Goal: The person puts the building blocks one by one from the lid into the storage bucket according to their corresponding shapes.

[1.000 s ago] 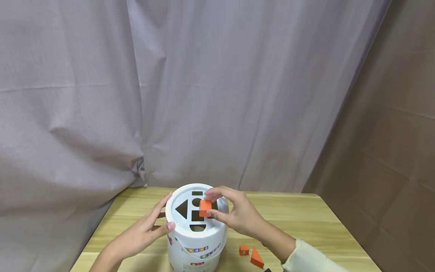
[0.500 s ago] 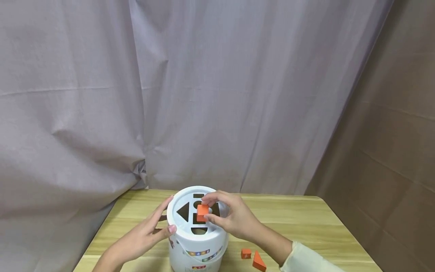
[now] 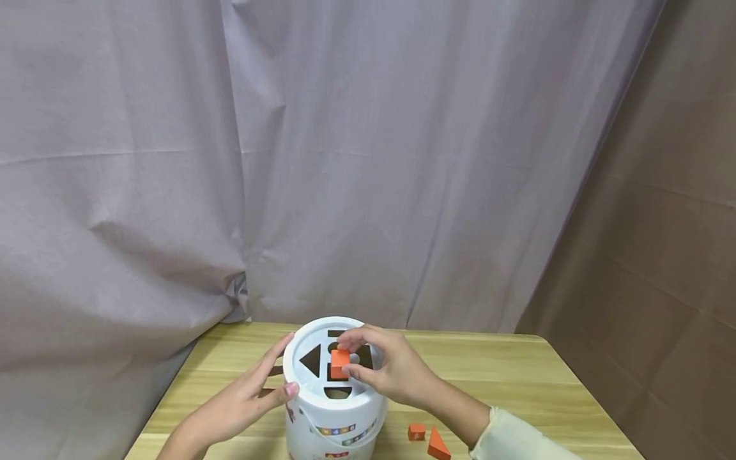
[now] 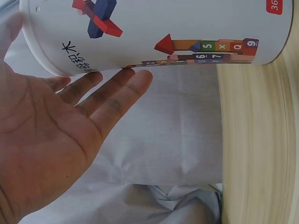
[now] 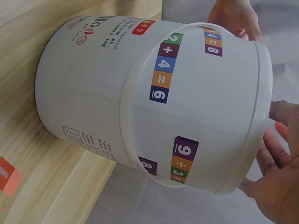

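A white bucket [image 3: 322, 415] with printed sums stands upright on the table, its lid [image 3: 306, 386] cut with several shaped holes. Between thumb and fingers, my right hand [image 3: 399, 369] pinches an orange block [image 3: 340, 365] close over the lid, overlapping the square hole in the head view. On the left side, my left hand [image 3: 244, 399] steadies the bucket, thumb at the lid's rim and fingers stretched along the wall. The left wrist view shows those fingertips [image 4: 142, 79] against the printed side. Only a sliver of the block appears behind the right hand [image 5: 280, 182] in the right wrist view.
Two loose orange pieces, a small block [image 3: 416, 432] and a triangular block [image 3: 439, 444], lie on the wooden table [image 3: 489, 364] right of the bucket. A thin white handle [image 5: 125, 109] hangs against the bucket's side. Grey curtain [image 3: 368, 160] closes off the back.
My right hand has shifted slightly left with the orange block, from right of the square hole to over it. My left hand keeps its place on the bucket.
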`<state>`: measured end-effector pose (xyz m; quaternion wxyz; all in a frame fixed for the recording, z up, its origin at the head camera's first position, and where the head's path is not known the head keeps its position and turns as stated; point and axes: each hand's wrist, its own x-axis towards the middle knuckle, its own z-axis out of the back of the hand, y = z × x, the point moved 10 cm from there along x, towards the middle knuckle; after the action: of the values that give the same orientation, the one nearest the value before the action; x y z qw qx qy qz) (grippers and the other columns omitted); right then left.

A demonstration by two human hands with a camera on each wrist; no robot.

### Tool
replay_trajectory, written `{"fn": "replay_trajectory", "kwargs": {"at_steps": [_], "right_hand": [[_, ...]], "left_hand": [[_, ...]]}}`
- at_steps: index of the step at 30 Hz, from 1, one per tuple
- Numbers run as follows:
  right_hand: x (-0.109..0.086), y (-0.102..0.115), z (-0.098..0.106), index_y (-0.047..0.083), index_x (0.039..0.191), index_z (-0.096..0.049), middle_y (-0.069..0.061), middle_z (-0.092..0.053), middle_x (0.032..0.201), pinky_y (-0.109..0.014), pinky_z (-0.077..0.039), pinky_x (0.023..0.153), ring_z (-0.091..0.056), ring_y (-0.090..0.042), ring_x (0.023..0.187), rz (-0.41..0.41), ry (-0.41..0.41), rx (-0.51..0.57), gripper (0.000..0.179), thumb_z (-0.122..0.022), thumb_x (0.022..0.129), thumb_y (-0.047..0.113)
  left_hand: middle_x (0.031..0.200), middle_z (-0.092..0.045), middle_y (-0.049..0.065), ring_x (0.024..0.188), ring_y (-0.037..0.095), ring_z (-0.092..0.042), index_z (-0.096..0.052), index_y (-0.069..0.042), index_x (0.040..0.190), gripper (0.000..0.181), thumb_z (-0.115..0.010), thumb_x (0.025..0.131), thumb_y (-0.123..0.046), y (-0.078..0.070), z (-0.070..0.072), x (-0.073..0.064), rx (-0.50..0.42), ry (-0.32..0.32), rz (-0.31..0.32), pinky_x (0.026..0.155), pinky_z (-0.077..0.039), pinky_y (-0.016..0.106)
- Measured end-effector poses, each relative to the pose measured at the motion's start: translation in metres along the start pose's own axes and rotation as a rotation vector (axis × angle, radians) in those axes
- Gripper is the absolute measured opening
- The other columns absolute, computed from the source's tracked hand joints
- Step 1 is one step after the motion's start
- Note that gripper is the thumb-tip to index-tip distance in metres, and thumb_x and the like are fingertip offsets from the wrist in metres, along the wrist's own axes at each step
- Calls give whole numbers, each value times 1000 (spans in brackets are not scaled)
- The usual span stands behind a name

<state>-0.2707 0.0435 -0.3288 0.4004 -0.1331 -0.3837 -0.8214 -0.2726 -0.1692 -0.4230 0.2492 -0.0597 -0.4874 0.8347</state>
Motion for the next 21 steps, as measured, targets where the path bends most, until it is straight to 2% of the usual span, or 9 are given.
{"fn": "replay_trajectory", "kwargs": {"at_steps": [6,14,21], "right_hand": [[-2,0,-4,11,127,-77,1,-82,117,-40,-63,104,-77,-15,106,-13,11,15,38,-91,92,8],[-1,3,-8,9,126,-77,-1,-81,116,-36,-64,101,-78,-16,103,43,13,9,37,-91,92,9],[-2,2,-3,9,132,-75,-3,-84,119,-41,-63,103,-79,-20,108,25,-3,-25,46,-94,92,19]], "left_hand": [[181,-32,10,157,42,-48,-15,-45,176,81,-66,113,-35,2,-2,-1,-20,10,17,105,-59,29],[182,-30,12,158,43,-47,-13,-44,177,81,-64,114,-35,5,-2,0,-27,13,14,105,-58,29],[181,-32,10,158,41,-48,-14,-46,176,81,-65,113,-36,4,0,-1,-13,3,7,104,-59,29]]}}
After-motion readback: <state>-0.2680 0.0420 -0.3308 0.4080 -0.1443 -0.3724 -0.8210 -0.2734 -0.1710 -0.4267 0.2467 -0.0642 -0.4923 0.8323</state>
